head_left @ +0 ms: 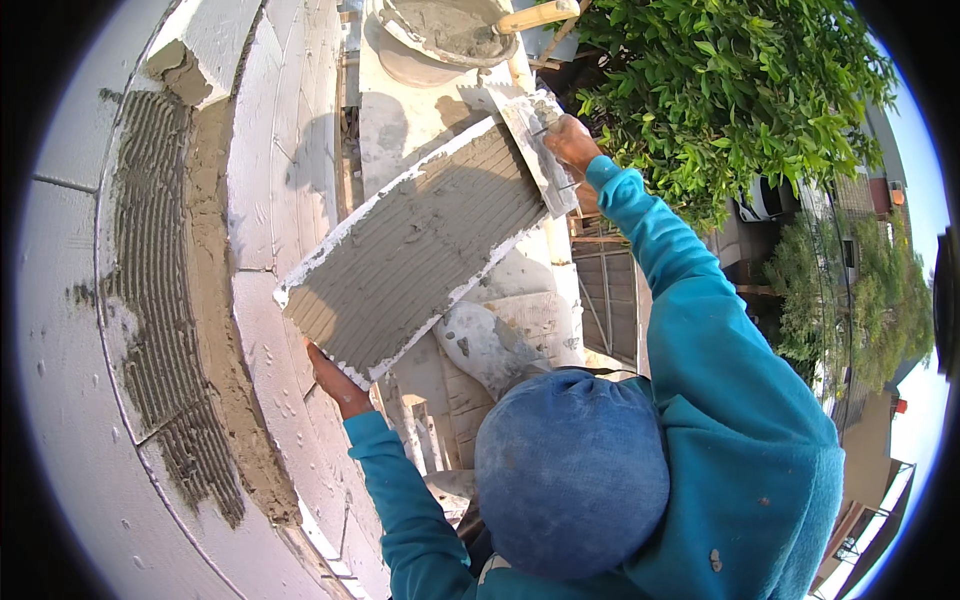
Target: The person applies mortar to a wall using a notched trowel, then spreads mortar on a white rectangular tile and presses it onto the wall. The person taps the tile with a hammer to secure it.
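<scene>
A white block point(415, 245), its upper face coated in combed grey mortar, is held tilted above the white block wall point(270, 180). The left hand point(335, 380) grips the block's lower corner from beneath. The right hand point(572, 143) is closed on a notched trowel point(540, 150) resting against the block's upper end (ridges run lengthwise). A mortar bucket point(445, 30) stands beyond. Ridged mortar covers the wall top.

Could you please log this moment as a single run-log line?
left hand: supports mortared white block from below | right hand: holds notched trowel at block's far end | mortar bucket beyond
</scene>
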Tool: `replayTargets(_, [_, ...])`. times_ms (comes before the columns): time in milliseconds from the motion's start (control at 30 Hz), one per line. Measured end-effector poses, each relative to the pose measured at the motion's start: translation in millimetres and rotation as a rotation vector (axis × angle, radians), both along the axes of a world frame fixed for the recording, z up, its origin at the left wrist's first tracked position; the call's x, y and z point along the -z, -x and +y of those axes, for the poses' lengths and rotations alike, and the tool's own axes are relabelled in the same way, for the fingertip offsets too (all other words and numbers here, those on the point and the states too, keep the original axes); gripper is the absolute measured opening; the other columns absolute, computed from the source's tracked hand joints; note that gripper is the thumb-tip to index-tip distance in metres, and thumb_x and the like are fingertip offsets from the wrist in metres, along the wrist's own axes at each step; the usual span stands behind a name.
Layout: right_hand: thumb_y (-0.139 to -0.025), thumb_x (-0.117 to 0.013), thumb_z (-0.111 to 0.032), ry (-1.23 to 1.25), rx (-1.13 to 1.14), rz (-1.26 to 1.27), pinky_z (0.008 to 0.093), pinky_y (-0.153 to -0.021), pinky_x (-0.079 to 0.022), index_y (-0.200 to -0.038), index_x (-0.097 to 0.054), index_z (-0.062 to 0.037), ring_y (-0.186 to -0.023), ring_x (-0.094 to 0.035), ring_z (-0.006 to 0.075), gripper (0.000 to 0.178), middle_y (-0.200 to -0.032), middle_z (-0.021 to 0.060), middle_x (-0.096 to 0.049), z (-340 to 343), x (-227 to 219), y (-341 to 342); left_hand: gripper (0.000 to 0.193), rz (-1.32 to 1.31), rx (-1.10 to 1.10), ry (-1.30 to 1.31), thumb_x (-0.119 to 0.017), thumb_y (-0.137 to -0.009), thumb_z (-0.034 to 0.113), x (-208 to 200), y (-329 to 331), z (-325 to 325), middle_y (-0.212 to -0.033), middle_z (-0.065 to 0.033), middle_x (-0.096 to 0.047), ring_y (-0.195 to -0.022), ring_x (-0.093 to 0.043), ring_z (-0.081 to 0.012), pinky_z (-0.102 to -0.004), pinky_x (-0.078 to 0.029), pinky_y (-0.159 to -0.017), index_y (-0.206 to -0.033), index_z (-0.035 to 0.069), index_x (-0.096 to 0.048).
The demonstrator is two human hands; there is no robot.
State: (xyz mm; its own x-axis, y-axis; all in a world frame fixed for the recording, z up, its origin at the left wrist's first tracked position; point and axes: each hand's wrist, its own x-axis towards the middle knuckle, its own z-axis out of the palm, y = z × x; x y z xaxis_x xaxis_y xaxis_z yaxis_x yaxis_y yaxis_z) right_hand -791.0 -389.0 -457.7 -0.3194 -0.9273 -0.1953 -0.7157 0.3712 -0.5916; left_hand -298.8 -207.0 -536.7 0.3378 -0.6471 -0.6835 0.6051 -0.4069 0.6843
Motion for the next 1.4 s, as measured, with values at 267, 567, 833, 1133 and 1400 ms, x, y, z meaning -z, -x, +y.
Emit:
replayTargets(267, [-0.078, -0.061, -0.02, -0.038, -0.171, 0.054, 0.0426, -0.088, -0.047, -0.119, -0.05, 0.004, -0.097, -0.062, 0.0379, 0.049, -0.097, 0.0258, -0.063, 52, -35, -67, 0.066, 0.008, 0.024, 0.032, -0.044, -0.099, 0.051, 6, -6, -3, -0.134, -0.013, -0.055, -0.116, -0.056, -0.0272, -0.0376, -0.046, -0.096, -0.139, -0.001, -0.048])
replayTargets(567, [-0.077, -0.062, -0.016, -0.062, 0.022, -0.199, 0.0339, -0.047, -0.044, -0.086, -0.058, 0.0043, -0.053, -0.057, 0.0163, 0.022, -0.071, 0.009, -0.06, 22, 3, 10, 0.062, 0.112, -0.04, 0.027, -0.043, -0.099, 0.049, -10, 3, -2, -0.133, -0.0149, -0.056, -0.113, -0.058, -0.0287, -0.0392, -0.046, -0.096, -0.138, 0.001, -0.048])
replayTargets(833, [-0.083, -0.058, -0.01, -0.238, -0.193, -0.578, 0.035, -0.049, -0.047, -0.11, -0.043, 0.0035, -0.056, -0.056, 0.019, 0.034, -0.071, 0.0093, -0.054, 95, -40, -212, 0.059, 0.123, -0.032, 0.105, -0.042, -0.1, 0.046, -2, 2, -1, -0.132, -0.0146, -0.055, -0.114, -0.057, -0.0285, -0.0396, -0.046, -0.097, -0.136, 0.0, -0.048])
replayTargets(1133, [-0.084, -0.06, -0.017, -0.149, -0.561, -0.485, 0.0494, -0.086, -0.047, -0.12, -0.04, 0.01, -0.099, -0.058, 0.0499, 0.05, -0.1, 0.0342, -0.059, 140, -41, -355, 0.043, 0.052, -0.115, 0.264, -0.042, -0.099, 0.038, 6, 2, 1, -0.115, -0.0149, -0.064, -0.102, -0.064, -0.0279, -0.0403, -0.05, -0.092, -0.122, 0.004, -0.057])
replayTargets(1400, [-0.093, -0.055, -0.011, -0.503, -0.472, -1.261, 0.0338, -0.05, -0.052, -0.118, -0.048, 0.0032, -0.07, -0.068, 0.0232, 0.03, -0.096, 0.0185, -0.066, 108, -66, -371, 0.055, -0.064, 0.101, 0.006, -0.042, -0.099, 0.045, -8, -16, 13, -0.119, -0.0179, -0.062, -0.105, -0.061, -0.0257, -0.0394, -0.047, -0.096, -0.128, -0.001, -0.053])
